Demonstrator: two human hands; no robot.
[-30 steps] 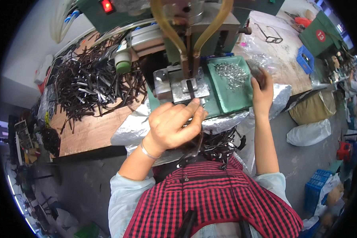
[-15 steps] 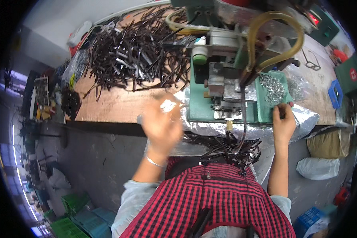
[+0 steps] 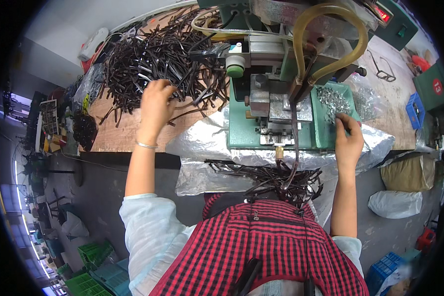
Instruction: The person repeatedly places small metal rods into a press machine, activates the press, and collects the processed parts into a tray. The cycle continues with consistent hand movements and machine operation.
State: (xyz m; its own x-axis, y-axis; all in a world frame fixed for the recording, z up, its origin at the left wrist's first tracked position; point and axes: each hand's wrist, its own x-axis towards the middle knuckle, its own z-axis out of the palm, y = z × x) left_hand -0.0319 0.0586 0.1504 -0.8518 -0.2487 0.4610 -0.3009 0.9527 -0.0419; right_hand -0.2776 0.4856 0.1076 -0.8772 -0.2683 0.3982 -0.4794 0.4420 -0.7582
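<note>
My left hand [image 3: 156, 109] reaches to the front edge of a big heap of dark brown strips [image 3: 148, 64], thumb and bent fingers apart; nothing shows in its grip. My right hand [image 3: 349, 143] is at the right front of a green tray [image 3: 324, 140]. Its thumb and fingertips are pinched close beside small silvery metal pieces [image 3: 334, 102]; whatever they hold is too small to make out. Between my hands stands a green bench machine [image 3: 274, 106] with metal blocks. One dark strip [image 3: 295, 143] hangs down its front from the guide above.
Below the machine, more strips [image 3: 291, 182] lie in a bunch on silver sheeting [image 3: 202, 175] before my lap. A yellowish hose [image 3: 330, 10] loops over the machine. To the right are a blue tray [image 3: 415, 111] and a wire frame [image 3: 382, 71]. White sacks [image 3: 395, 203] lie on the floor.
My left hand has swung left and away from me, from beside the machine to the strip heap. My right fingertips have shifted from the tray's front rim towards the metal pieces.
</note>
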